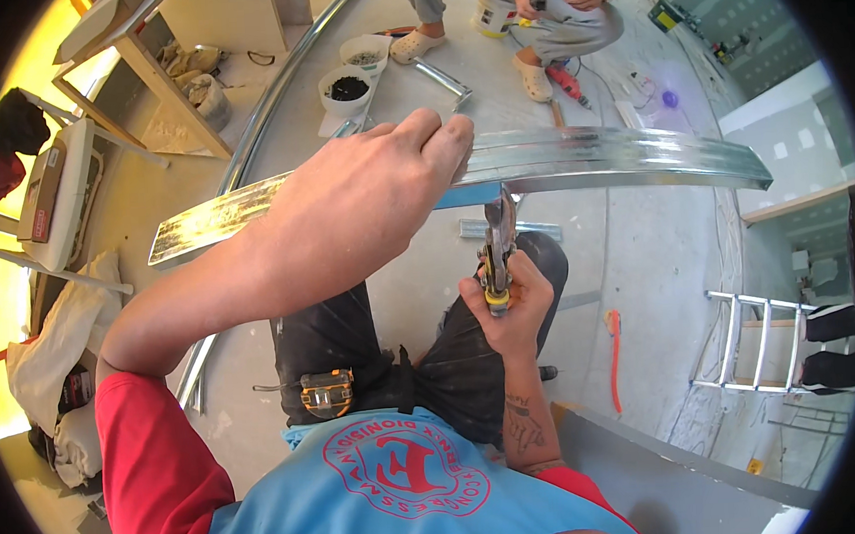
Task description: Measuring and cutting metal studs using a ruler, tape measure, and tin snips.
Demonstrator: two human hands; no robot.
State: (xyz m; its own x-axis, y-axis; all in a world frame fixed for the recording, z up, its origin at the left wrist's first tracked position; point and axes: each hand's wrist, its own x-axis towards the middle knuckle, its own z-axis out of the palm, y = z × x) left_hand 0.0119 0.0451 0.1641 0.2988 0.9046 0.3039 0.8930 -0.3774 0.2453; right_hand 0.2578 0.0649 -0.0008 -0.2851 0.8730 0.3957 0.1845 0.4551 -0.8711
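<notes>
My left hand (pixel 370 188) grips a long silver metal channel (pixel 625 160) that lies crosswise in front of me, its fingers curled over the top near the middle. My right hand (pixel 516 301) is closed round metal snips (pixel 497 249) with yellow on the handles, whose jaws meet the channel's lower edge just right of my left hand. The exact bite of the jaws is too small to tell. Below the channel a short metal piece (pixel 474 229) lies on the floor. A tape measure (pixel 328 395) sits at my waist.
Another person (pixel 550 24) squats ahead, holding a tool, beside a red power tool (pixel 568 84). Two white tubs (pixel 342 104) hold small dark and silver items. A ladder (pixel 760 341) lies right; a wooden frame (pixel 123 80) and white chair (pixel 66 199) stand left. Long metal strips (pixel 239 170) lie on the floor.
</notes>
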